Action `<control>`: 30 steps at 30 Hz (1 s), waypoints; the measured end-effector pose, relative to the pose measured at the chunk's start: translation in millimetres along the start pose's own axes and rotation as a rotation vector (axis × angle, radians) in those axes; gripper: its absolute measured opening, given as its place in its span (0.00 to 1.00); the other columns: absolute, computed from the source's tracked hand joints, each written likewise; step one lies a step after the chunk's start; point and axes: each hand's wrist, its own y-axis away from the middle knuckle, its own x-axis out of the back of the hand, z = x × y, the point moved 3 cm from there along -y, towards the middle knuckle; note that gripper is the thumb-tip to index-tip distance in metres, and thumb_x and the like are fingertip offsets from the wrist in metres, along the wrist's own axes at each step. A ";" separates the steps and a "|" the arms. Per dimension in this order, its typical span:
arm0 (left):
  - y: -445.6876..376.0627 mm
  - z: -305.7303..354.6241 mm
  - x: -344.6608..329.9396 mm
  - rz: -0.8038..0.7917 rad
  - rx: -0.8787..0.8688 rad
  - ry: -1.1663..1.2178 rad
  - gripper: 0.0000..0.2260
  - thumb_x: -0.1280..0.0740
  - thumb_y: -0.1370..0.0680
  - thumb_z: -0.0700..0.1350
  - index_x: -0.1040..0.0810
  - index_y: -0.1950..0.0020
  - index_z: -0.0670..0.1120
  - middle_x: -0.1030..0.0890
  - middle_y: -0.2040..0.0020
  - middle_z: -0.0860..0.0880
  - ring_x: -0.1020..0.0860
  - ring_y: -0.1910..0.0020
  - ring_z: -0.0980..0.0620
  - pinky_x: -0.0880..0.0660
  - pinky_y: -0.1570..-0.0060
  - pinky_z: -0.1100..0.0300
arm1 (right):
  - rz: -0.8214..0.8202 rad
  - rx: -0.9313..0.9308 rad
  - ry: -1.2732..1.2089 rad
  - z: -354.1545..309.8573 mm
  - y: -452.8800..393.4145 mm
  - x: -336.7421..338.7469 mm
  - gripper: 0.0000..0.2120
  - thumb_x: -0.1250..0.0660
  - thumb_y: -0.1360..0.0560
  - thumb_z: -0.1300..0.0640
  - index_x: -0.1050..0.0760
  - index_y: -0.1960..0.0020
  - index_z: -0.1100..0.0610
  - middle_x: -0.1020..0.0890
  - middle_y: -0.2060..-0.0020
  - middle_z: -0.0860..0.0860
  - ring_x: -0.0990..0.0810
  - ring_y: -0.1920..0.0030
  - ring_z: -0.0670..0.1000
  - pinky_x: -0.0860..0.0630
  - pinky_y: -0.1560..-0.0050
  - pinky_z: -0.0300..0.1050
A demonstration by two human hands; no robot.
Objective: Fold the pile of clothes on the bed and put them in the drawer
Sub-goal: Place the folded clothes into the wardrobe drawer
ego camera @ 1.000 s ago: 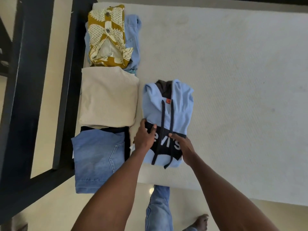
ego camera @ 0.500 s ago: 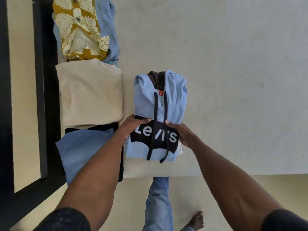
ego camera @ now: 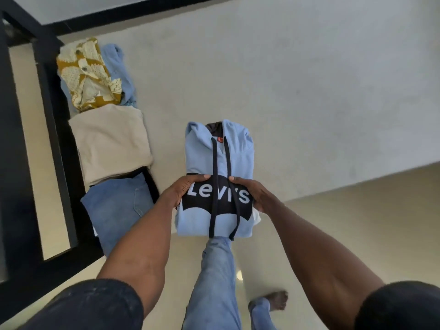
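Note:
A folded light-blue hoodie with a black logo patch and dark drawstrings is lifted off the bed, its near end hanging past the bed's front edge. My left hand grips its left side, thumb on top. My right hand grips its right side the same way. To the left lie folded clothes in a row along the bed's left edge: blue jeans, a beige garment, and a mustard patterned shirt on top of a pale blue garment.
The cream mattress spreads to the right and back. A black bed frame runs along the left side. Beige floor lies in front, where my jeans-clad leg and bare foot show.
Both hands have slid to the hoodie's sides and taken hold of it, then lifted it toward me past the bed's edge. The view has shifted back and turned.

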 end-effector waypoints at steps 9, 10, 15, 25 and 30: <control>127.2 -96.8 -247.9 -0.247 -0.118 -0.276 0.25 0.23 0.32 0.50 0.18 0.40 0.38 0.18 0.43 0.35 0.18 0.50 0.38 0.20 0.47 0.46 | 0.201 0.270 -0.224 151.2 267.4 150.7 0.26 0.23 0.31 0.44 0.19 0.42 0.62 0.14 0.51 0.57 0.15 0.50 0.57 0.20 0.42 0.52; 136.7 -110.7 -275.7 -0.273 -0.120 -0.293 0.23 0.23 0.31 0.49 0.18 0.40 0.38 0.18 0.43 0.35 0.17 0.51 0.38 0.20 0.49 0.47 | 0.221 0.297 -0.260 173.2 291.2 167.5 0.25 0.24 0.30 0.45 0.19 0.42 0.62 0.14 0.51 0.57 0.15 0.50 0.57 0.20 0.43 0.51; 171.9 -179.6 -437.5 -0.441 -0.183 -0.526 0.28 0.19 0.36 0.50 0.18 0.40 0.39 0.20 0.40 0.34 0.20 0.45 0.35 0.25 0.38 0.41 | 0.322 0.436 -0.456 304.5 400.3 260.8 0.22 0.26 0.28 0.48 0.20 0.41 0.62 0.15 0.48 0.59 0.16 0.46 0.58 0.21 0.41 0.53; 218.6 -335.3 -752.6 -0.727 -0.145 -1.089 0.19 0.27 0.27 0.49 0.19 0.41 0.40 0.16 0.46 0.38 0.17 0.50 0.39 0.21 0.46 0.46 | 0.697 0.616 -0.956 549.6 540.9 412.0 0.20 0.25 0.30 0.53 0.19 0.42 0.63 0.15 0.48 0.60 0.17 0.46 0.61 0.22 0.39 0.56; 207.7 -394.4 -869.4 -0.831 -0.095 -1.213 0.23 0.25 0.29 0.50 0.20 0.39 0.39 0.17 0.44 0.36 0.18 0.48 0.37 0.22 0.43 0.44 | 0.799 0.657 -1.104 621.7 576.8 479.2 0.23 0.23 0.32 0.53 0.19 0.42 0.64 0.15 0.48 0.61 0.18 0.44 0.62 0.23 0.38 0.57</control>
